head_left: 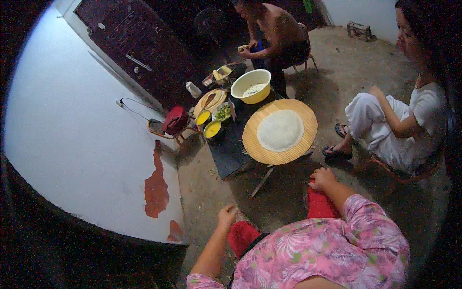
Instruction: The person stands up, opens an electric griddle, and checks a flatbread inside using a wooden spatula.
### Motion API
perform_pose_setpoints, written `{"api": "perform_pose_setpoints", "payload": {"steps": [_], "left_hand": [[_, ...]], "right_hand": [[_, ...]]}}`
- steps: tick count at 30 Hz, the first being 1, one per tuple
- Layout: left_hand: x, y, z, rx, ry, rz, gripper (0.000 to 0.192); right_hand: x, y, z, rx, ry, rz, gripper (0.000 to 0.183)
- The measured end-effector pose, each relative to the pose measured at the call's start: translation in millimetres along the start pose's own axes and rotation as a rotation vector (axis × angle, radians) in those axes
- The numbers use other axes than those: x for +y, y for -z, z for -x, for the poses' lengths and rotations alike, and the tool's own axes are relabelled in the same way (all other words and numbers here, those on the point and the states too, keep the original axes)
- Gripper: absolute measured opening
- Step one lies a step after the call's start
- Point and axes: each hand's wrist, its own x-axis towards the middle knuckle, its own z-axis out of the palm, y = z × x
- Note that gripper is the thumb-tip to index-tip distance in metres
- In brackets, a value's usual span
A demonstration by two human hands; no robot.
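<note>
My left hand hangs beside my left knee, its fingers loosely curled; whether they hold anything is too small to tell. On my other knee, in red cloth, rests my right hand, which holds nothing visible. In front of me a round slatted mat lies at the near end of a low dark table, with a flat round of pale dough on it. Behind the mat stands a yellow bowl with a white mixture. Two bowls of yellow liquid and a bowl of chopped greens are at the left.
A shirtless person sits beyond the table, holding a yellowish piece of food. Another person sits at the right. A board with flatbreads and a tray are farther back. A red round container stands on a chair by the wall.
</note>
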Motion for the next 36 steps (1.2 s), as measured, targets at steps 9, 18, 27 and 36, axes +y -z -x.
{"api": "perform_pose_setpoints", "payload": {"steps": [9,18,27,36], "left_hand": [[-121.6,-65.6,27.8,-0.184,0.179,-0.552,0.073],[-67.2,-64.0,49.4,-0.116,0.307,-0.593,0.063],[-56.1,-62.1,56.7,0.003,0.270,-0.549,0.058],[-41.4,-59.6,58.3,0.008,0.351,-0.563,0.059]], "right_hand": [[-0.8,-4.7,-0.6,-0.048,-0.026,-0.017,0.047],[3.3,-9.4,1.8,0.024,0.018,0.005,0.046],[0.2,-8.6,-3.7,0.052,-0.005,0.009,0.046],[4.2,-8.2,-2.5,0.025,0.017,0.030,0.048]]}}
